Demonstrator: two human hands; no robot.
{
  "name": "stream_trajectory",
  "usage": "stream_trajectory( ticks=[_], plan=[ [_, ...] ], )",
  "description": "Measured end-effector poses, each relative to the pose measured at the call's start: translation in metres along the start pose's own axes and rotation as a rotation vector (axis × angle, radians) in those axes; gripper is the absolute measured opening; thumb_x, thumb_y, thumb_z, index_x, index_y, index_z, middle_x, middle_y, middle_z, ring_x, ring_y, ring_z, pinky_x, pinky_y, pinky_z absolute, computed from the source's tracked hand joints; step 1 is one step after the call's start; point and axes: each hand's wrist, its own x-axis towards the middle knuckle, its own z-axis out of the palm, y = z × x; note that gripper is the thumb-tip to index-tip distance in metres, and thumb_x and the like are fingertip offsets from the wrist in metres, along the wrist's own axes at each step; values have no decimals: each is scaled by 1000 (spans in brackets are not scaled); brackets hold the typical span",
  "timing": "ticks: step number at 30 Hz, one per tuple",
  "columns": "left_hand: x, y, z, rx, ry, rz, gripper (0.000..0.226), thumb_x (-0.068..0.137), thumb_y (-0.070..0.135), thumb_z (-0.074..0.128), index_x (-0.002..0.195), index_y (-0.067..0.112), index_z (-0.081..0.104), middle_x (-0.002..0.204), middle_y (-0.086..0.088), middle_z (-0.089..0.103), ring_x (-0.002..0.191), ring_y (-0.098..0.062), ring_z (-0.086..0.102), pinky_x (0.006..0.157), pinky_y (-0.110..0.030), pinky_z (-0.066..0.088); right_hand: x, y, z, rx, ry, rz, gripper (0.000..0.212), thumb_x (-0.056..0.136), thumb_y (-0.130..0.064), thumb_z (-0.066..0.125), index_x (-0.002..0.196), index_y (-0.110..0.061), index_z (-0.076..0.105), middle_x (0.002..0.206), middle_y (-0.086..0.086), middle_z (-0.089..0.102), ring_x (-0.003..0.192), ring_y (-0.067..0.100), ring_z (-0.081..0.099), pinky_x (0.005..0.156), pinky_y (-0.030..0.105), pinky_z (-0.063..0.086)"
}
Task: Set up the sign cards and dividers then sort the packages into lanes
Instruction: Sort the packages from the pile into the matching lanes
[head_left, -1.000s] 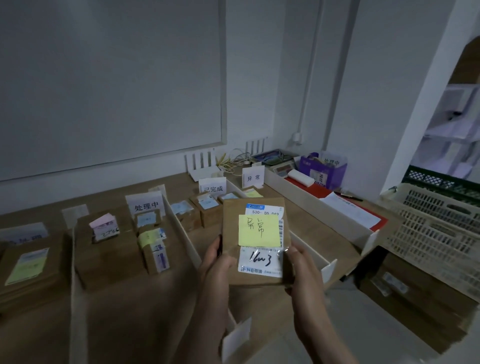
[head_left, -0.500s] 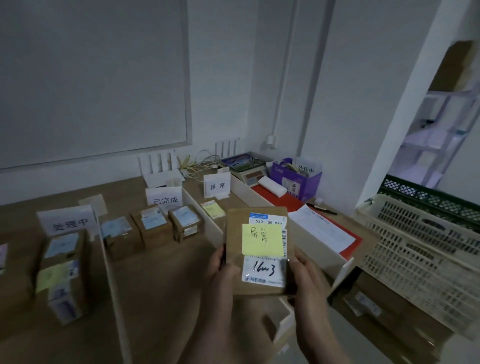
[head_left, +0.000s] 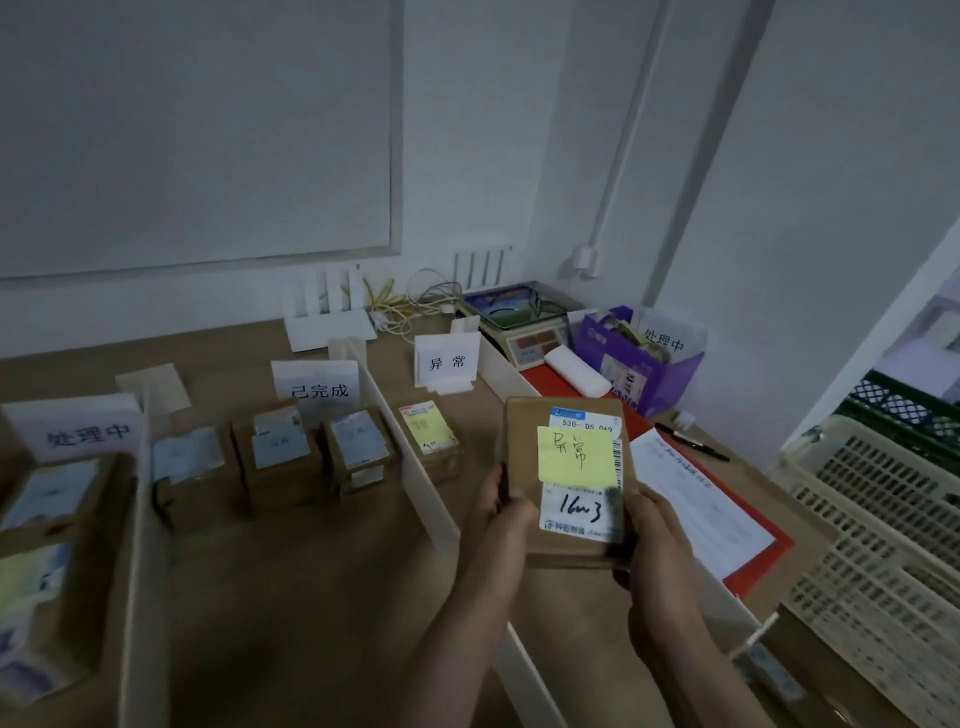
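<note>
Both hands hold a flat brown package (head_left: 524, 447) above the table; it carries a yellow sticky note and a white label marked in black. My left hand (head_left: 498, 512) grips its left edge, my right hand (head_left: 649, 530) its lower right corner. It hovers over the lane behind the sign card 异常 (head_left: 447, 362), where one small package with a yellow note (head_left: 430, 434) lies. White dividers (head_left: 410, 462) split the table into lanes. The sign card 已完成 (head_left: 318, 387) heads a lane with three small boxes (head_left: 278, 452). The sign card 处理中 (head_left: 78, 428) stands at the left.
A red folder with a white sheet (head_left: 696, 504) and a black pen (head_left: 691, 441) lie to the right. A scale (head_left: 524, 327), a purple bag (head_left: 639, 364) and cables sit by the wall. A beige plastic crate (head_left: 883, 545) stands at the right edge.
The view has swung to the right, so the lanes sit further left in frame. The package stays held in both hands and now hangs over the 异常 lane.
</note>
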Motion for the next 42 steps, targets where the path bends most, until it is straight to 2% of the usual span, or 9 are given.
stream_trajectory(
  ticks=[4, 8, 12, 15, 25, 28, 32, 37, 42],
  plan=[
    [42, -8, 10, 71, 39, 0, 52, 93, 6, 49, 132, 40, 56, 113, 11, 73, 94, 3, 70, 64, -9, 52, 54, 8, 11, -3, -42, 35, 20, 104, -29, 49, 118, -19, 60, 87, 0, 75, 63, 5, 70, 61, 23, 43],
    [96, -29, 21, 126, 134, -43, 54, 88, -6, 50, 131, 27, 56, 110, 4, 71, 82, 1, 71, 60, -13, 53, 113, 29, 21, 4, -104, 84, 13, 102, -32, 53, 112, -26, 59, 92, 1, 76, 78, 13, 73, 66, 28, 51],
    [148, -58, 32, 192, 195, -106, 53, 87, -5, 54, 131, 24, 54, 114, 5, 68, 103, -8, 67, 75, -23, 56, 179, 64, 30, 6, -152, 161, 21, 99, -35, 57, 118, -28, 63, 106, 4, 75, 96, 24, 73, 89, 49, 58],
    [177, -80, 36, 233, 225, -187, 61, 90, 3, 55, 136, 41, 46, 117, 12, 65, 112, -11, 62, 90, -33, 55, 220, 86, 38, -42, -204, 186, 26, 100, -30, 56, 124, -21, 62, 114, 5, 71, 102, 24, 68, 84, 43, 57],
    [243, -136, 38, 405, 265, -456, 84, 76, 26, 59, 150, 51, 28, 142, 3, 55, 128, -21, 51, 108, -46, 45, 287, 154, 56, -61, -216, 330, 46, 99, -30, 57, 144, -21, 53, 131, 5, 64, 117, 24, 61, 91, 40, 51],
    [256, -139, 40, 383, 325, -423, 73, 87, 12, 60, 150, 40, 36, 139, 3, 59, 125, -18, 54, 104, -37, 47, 296, 160, 64, -38, -200, 357, 50, 98, -27, 58, 147, -22, 49, 133, 4, 63, 121, 24, 60, 99, 44, 50],
    [273, -145, 39, 402, 525, -398, 64, 92, 24, 68, 148, 19, 40, 143, -2, 53, 126, -22, 52, 96, -33, 45, 310, 155, 81, -22, -173, 333, 56, 96, -28, 62, 149, -20, 45, 137, 4, 61, 127, 26, 56, 107, 47, 45],
    [286, -147, 44, 639, 663, -274, 36, 92, 22, 68, 124, 19, 52, 125, -1, 59, 97, -9, 52, 67, -13, 38, 337, 147, 104, -68, -210, 270, 53, 99, -34, 60, 148, -16, 47, 138, 9, 60, 128, 29, 56, 107, 49, 46],
    [290, -139, 39, 885, 621, -158, 52, 93, 20, 65, 141, 25, 46, 145, 1, 41, 125, -17, 49, 92, -22, 42, 358, 140, 125, -79, -249, 249, 45, 100, -33, 58, 142, -20, 51, 133, 5, 63, 125, 25, 59, 104, 48, 49]
  ],
)
